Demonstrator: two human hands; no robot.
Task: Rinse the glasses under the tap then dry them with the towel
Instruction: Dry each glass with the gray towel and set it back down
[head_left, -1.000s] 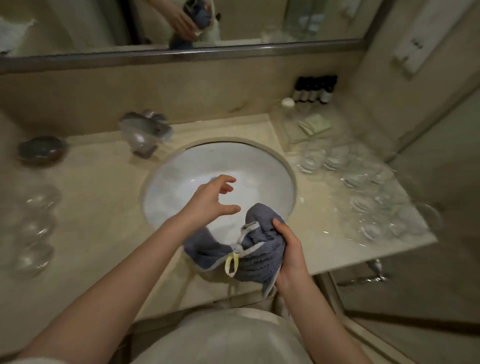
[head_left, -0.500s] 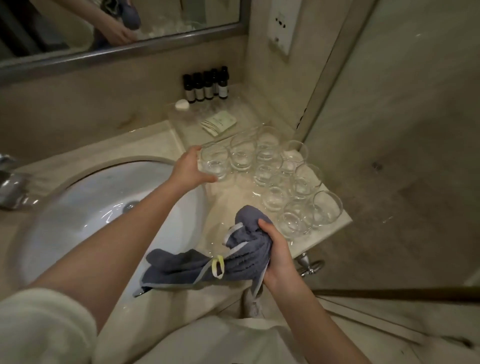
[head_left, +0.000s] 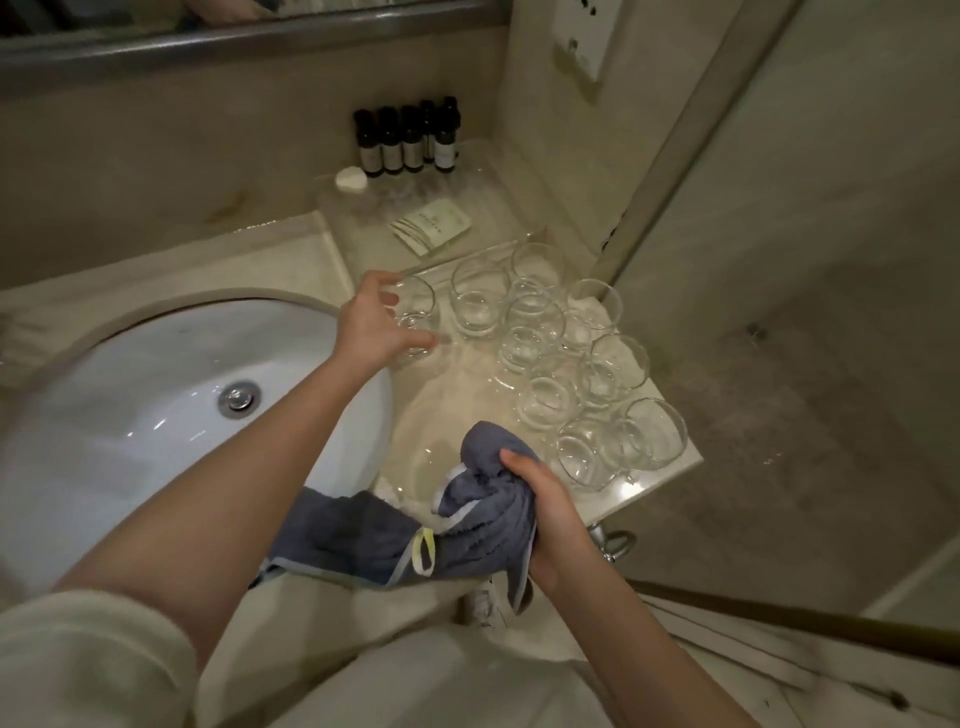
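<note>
Several clear round glasses (head_left: 545, 332) stand bunched on the counter to the right of the white sink (head_left: 130, 415). My left hand (head_left: 371, 325) reaches across the basin's right rim and grips the nearest glass (head_left: 415, 312) at the left end of the group, fingers curled round its side. My right hand (head_left: 545, 499) holds a bunched grey-blue towel (head_left: 483, 509) with a yellow loop, low over the counter's front edge. One end of the towel trails left under my left forearm. The tap is out of view.
Small dark toiletry bottles (head_left: 408, 137), a white round soap (head_left: 352, 179) and a paper packet (head_left: 431, 224) sit on a clear tray in the back corner. A wall and glass panel (head_left: 779, 260) close off the right side. The counter edge (head_left: 654, 483) drops off just past the glasses.
The view swung right from the sink to the glasses. My left hand went from hovering over the basin to gripping the nearest glass. My right hand kept holding the towel.
</note>
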